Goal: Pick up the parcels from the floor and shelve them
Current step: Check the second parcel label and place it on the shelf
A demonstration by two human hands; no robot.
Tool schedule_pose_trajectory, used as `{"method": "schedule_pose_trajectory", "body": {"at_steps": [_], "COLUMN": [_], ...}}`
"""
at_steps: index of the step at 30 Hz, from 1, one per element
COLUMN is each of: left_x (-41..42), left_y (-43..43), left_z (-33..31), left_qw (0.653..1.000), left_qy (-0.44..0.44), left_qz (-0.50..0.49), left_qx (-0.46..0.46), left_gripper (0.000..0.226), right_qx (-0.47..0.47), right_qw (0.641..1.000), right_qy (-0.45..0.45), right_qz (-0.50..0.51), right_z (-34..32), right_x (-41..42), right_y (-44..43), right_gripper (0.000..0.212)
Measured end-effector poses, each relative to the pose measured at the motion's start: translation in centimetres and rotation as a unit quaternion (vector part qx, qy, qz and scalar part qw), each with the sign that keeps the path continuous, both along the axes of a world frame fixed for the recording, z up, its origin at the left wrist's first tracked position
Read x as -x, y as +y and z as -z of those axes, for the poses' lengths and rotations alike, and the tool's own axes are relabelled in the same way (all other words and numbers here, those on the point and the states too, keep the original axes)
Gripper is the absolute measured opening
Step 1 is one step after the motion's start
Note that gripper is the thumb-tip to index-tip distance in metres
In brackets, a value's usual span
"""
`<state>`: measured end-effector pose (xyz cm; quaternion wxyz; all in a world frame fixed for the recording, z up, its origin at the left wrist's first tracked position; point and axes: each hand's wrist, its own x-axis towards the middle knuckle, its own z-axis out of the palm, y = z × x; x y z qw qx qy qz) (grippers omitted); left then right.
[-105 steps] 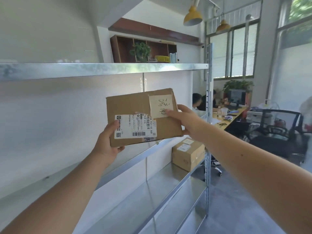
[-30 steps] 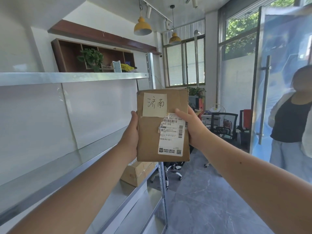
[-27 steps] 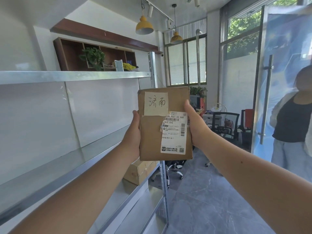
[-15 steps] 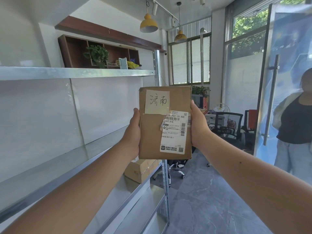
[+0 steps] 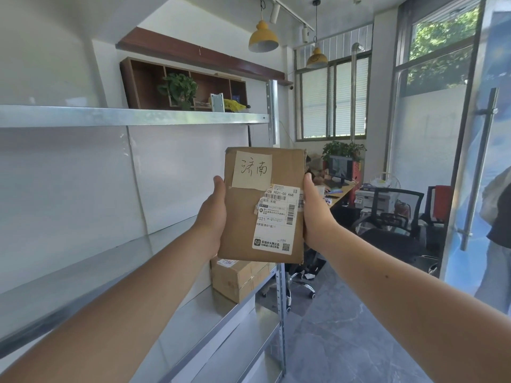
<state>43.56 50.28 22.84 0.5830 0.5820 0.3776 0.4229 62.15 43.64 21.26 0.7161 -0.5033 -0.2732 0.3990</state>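
I hold a flat brown cardboard parcel (image 5: 243, 217) upright in front of me at chest height. It bears a handwritten note at the top and a white shipping label on its right side. My left hand (image 5: 211, 217) grips its left edge and my right hand (image 5: 313, 214) grips its right edge. The parcel hangs in the air just off the right end of the metal shelf unit (image 5: 132, 116), at the level of the middle shelf (image 5: 91, 269). A second cardboard parcel (image 5: 240, 277) rests on the lower shelf, partly hidden behind the held one.
The shelf's upright post (image 5: 280, 308) stands below the held parcel. A glass door with a long handle (image 5: 475, 172) is at the right, with a person (image 5: 497, 217) at its edge. Office chairs (image 5: 392, 217) and a desk (image 5: 340, 192) stand beyond on the grey floor.
The parcel turned from landscape to upright between my hands earlier; in the last second it stays upright and nearly still, while my view shifts slightly.
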Motion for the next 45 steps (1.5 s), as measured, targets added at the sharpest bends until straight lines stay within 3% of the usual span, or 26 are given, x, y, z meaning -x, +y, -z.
{"method": "schedule_pose_trajectory", "body": {"at_steps": [6, 13, 31, 40, 45], "left_x": [-0.8, -2.3, -7.5, -11.5, -13.6], "left_y": [3.5, 10.5, 29.8, 36.3, 39.2], "left_z": [-0.5, -0.9, -2.7, -3.9, -4.4], "left_qw": [0.995, 0.985, 0.940, 0.912, 0.881], "left_qy": [0.062, 0.128, 0.229, 0.334, 0.410], "left_qz": [-0.069, -0.077, -0.041, -0.030, -0.047], "left_qx": [-0.048, -0.087, -0.250, -0.234, -0.233], "left_gripper": [0.076, 0.078, 0.048, 0.042, 0.044], "right_qx": [0.001, 0.006, 0.005, 0.062, 0.097], "right_qw": [1.000, 1.000, 0.997, 0.994, 0.990], "right_qy": [-0.002, 0.013, 0.040, 0.079, 0.100], "right_qz": [-0.001, 0.020, 0.060, 0.037, 0.007], "right_z": [0.3, 0.6, 1.2, 2.4, 3.0], "right_x": [-0.5, -1.0, -4.1, -7.1, -8.8], "right_y": [3.3, 9.3, 24.8, 30.2, 33.2], "right_gripper": [0.049, 0.053, 0.044, 0.037, 0.049]}}
